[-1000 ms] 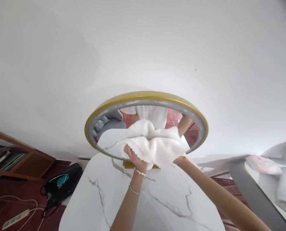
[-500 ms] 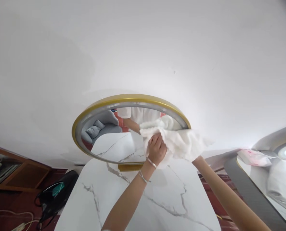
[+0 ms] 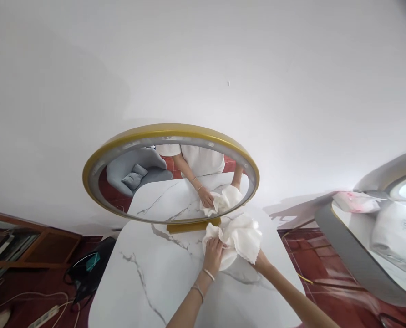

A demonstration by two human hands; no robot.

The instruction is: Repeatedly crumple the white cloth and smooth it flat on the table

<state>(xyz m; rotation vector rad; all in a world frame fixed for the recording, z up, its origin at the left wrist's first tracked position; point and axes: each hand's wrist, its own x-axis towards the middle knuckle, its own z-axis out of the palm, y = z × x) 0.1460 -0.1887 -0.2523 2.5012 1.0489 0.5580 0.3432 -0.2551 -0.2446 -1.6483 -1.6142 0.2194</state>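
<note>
A crumpled white cloth [image 3: 242, 237] is bunched between my two hands, just above or on the white marble-patterned table [image 3: 128, 291]. My left hand [image 3: 214, 253], with two bracelets at the wrist, has its fingers closed on the cloth's left side. At the cloth's right edge is my right hand [image 3: 261, 263]; its fingers are mostly hidden behind the fabric, which it grips. Behind the cloth stands an oval-looking mirror [image 3: 170, 182] with a gold frame on a gold base [image 3: 189, 226]. Both hands and the cloth show in its glass.
To the right, a second table [image 3: 356, 250] bears a pink-and-white packet [image 3: 356, 201] and a white bag-like item [image 3: 397, 232]. A black bag [image 3: 93, 269], a power strip [image 3: 44, 316] and cables lie at the lower left beside a wooden shelf [image 3: 49, 246]. The wall is behind.
Both hands have brought the cloth down from the mirror's right side to the tabletop. The cloth is bunched smaller, and the view has shifted slightly.
</note>
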